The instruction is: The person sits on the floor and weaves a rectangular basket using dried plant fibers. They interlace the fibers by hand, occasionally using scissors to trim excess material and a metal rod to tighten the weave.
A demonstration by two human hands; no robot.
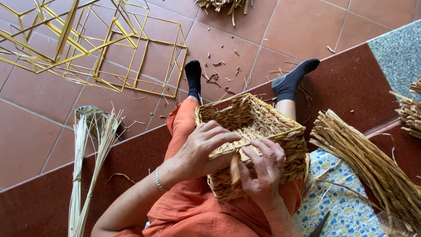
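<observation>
1. The woven basket [258, 140] sits on the person's lap, right under both hands. It is tipped so its open top faces away from them.
2. It looks light and a bit stiff, with a thin wire rim. The woven sides look rough, not slippery, and may bend if squeezed hard.
3. The rim and the near wall look like the best places to hold it.
4. The left hand [202, 149] lies curled over the near rim, fingers spread on the weave, steadying it.
5. The right hand [263, 169] pinches a flat straw strip [235, 169] against the near wall. The strip looks thin, soft and easy to snap.
6. To the right of the right hand lies a big bundle of straw [364, 158] on a patterned cloth [340, 202].
7. To the left of the left hand stand pale reed stalks [90, 162].
8. Far beyond both hands, yellow wire frames [101, 44] rest on the tiled floor [280, 26].
</observation>
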